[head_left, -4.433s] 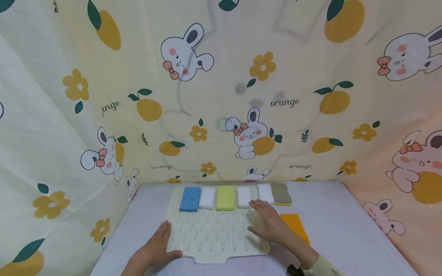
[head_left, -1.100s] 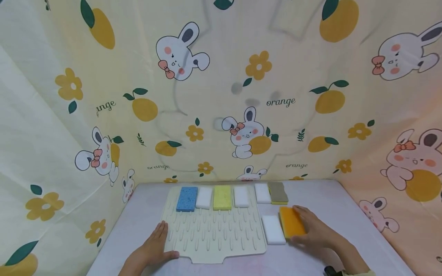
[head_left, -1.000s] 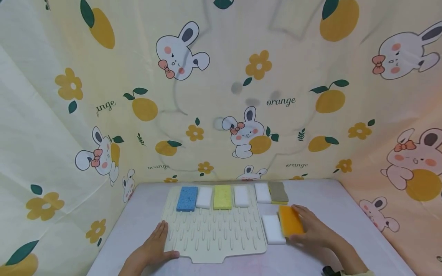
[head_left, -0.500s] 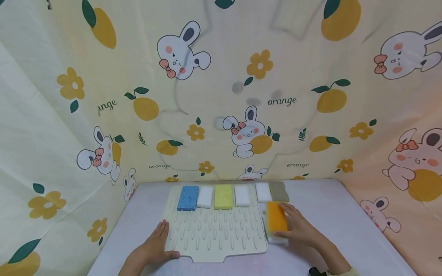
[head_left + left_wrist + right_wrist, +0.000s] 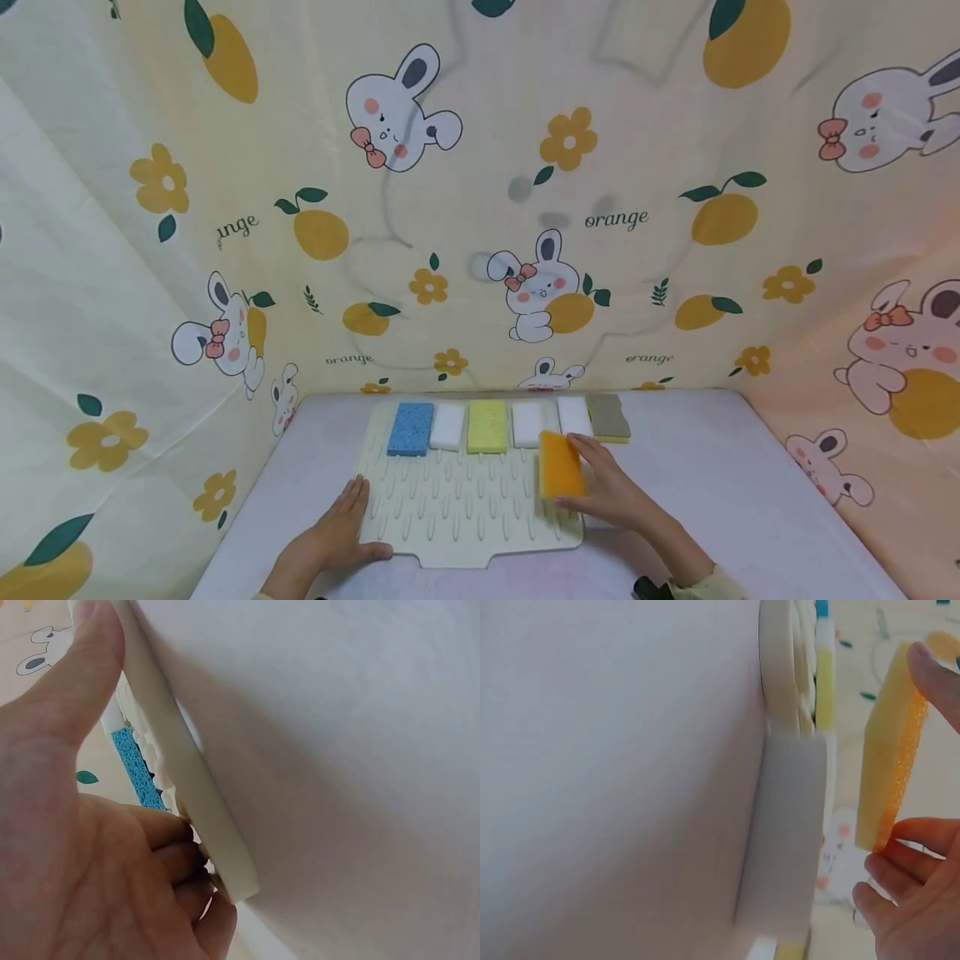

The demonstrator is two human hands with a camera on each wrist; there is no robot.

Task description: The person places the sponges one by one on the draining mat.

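Note:
In my right hand [image 5: 611, 492] I hold a two-layer sponge [image 5: 561, 465], orange on one face and pale yellow on the other, between thumb and fingers. It is raised above the right side of a cream ridged board [image 5: 465, 517]. My left hand [image 5: 337, 529] rests at the board's near left corner, fingers along the left edge and thumb at the front edge. Along the board's back lie a blue sponge [image 5: 410, 429], a white block [image 5: 447, 427], a yellow sponge [image 5: 487, 426] and another white block [image 5: 527, 425].
Beyond the board's back right corner lie a white block [image 5: 574, 417] and a grey-topped yellow sponge [image 5: 609, 418]. Another white block [image 5: 784, 832] sits by the board's right edge, hidden under my right hand in the head view. A printed cloth [image 5: 480, 183] encloses the table's back and sides.
My right hand has left the board's right side, gripped the orange sponge, lifted it and carried it left over the white block to above the board. My left hand has stayed at the board's corner.

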